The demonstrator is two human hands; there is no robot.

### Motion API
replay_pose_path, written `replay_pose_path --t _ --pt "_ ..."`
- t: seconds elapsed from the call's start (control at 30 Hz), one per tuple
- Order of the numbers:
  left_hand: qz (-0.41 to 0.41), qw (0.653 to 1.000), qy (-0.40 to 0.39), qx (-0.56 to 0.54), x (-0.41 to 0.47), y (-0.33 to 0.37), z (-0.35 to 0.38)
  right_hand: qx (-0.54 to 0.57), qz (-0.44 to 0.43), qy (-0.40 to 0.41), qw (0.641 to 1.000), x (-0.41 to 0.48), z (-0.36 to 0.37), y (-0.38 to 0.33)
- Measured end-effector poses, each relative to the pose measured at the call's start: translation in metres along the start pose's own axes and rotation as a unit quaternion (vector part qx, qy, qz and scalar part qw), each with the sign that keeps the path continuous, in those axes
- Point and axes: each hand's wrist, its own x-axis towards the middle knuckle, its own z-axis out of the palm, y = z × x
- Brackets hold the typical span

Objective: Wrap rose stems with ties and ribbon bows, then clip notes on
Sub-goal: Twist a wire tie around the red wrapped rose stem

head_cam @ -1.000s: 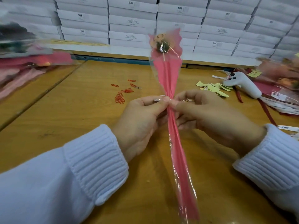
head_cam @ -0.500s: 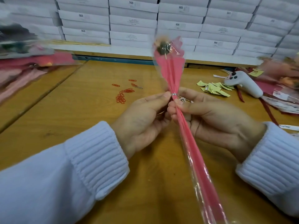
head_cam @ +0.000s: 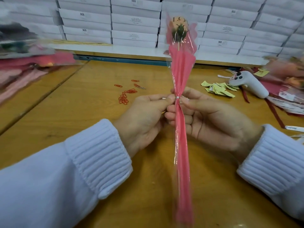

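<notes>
A single rose (head_cam: 179, 28) in a pink and clear sleeve (head_cam: 181, 68) stands upright above the wooden table (head_cam: 85, 112), its long tail reaching toward me. A thin silver twist tie (head_cam: 177, 97) cinches the sleeve at mid-height. My left hand (head_cam: 144, 119) pinches the tie's left end between thumb and forefinger. My right hand (head_cam: 212, 117) pinches the tie's right end, with its lower fingers curled behind the sleeve. Red paper clips (head_cam: 125, 97) lie left of my hands. Yellow note slips (head_cam: 218, 88) lie to the right.
A white handheld controller (head_cam: 250, 83) lies by the notes. Wrapped roses are piled at the right (head_cam: 289, 76) and on the left (head_cam: 24, 63). Dark red ribbon (head_cam: 274, 112) trails on the right. Stacked white boxes (head_cam: 134, 22) line the back.
The rose has swung from leaning right back to upright. The tie now sits tight round the sleeve, with both hands pinching its ends at either side.
</notes>
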Motion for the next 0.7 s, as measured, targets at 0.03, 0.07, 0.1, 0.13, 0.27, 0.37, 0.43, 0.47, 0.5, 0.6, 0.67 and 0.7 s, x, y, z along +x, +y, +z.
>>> replay_pose_path --t 0.03,0.07,0.1,0.13,0.27,0.37,0.43,0.47,0.5,0.6,0.67,0.7 --pt "0.005 1.0 0.005 0.011 0.0003 -0.0003 -0.0004 -0.008 0.001 0.007 1.0 0.0006 -0.0004 0.0007" --pt "0.009 1.0 0.01 0.021 0.0002 -0.0007 -0.0007 -0.014 0.003 0.018 1.0 0.0012 -0.0007 0.0015" --pt "0.011 0.999 0.013 0.03 0.0001 -0.0015 -0.0007 -0.019 0.005 0.029 0.999 0.0019 -0.0008 0.0026" --pt "0.014 0.999 0.016 0.036 -0.0002 -0.0027 -0.0007 -0.023 0.01 0.039 0.999 0.0023 -0.001 0.0037" --pt "0.017 1.0 0.0 0.022 -0.0005 -0.0071 -0.0015 -0.028 0.009 0.047 0.998 0.0023 -0.0012 0.0051" --pt "0.017 1.0 -0.005 0.003 -0.0005 -0.0085 -0.0024 -0.016 -0.002 0.036 0.999 0.0028 -0.0022 0.0049" --pt "0.016 1.0 -0.007 0.004 -0.0003 -0.0092 -0.0022 -0.009 -0.003 0.026 1.0 0.0034 -0.0039 0.0047" --pt "0.014 1.0 -0.011 0.01 -0.0001 -0.0095 -0.002 -0.007 -0.002 0.022 1.0 0.0037 -0.0048 0.0046" --pt "0.011 1.0 -0.016 0.017 0.0 -0.0097 -0.0018 -0.005 -0.002 0.02 1.0 0.0039 -0.0057 0.0045" --pt "0.004 0.999 -0.03 0.036 0.0002 -0.0091 -0.0027 -0.001 -0.001 0.015 1.0 0.004 -0.007 0.0042" --pt "0.019 0.997 -0.048 0.051 -0.0003 -0.0081 -0.0032 0.009 -0.001 0.01 1.0 0.0037 -0.007 0.0041" --pt "0.028 0.996 -0.056 0.061 -0.0006 -0.0076 -0.0037 0.015 -0.002 0.009 1.0 0.0035 -0.0068 0.0038"
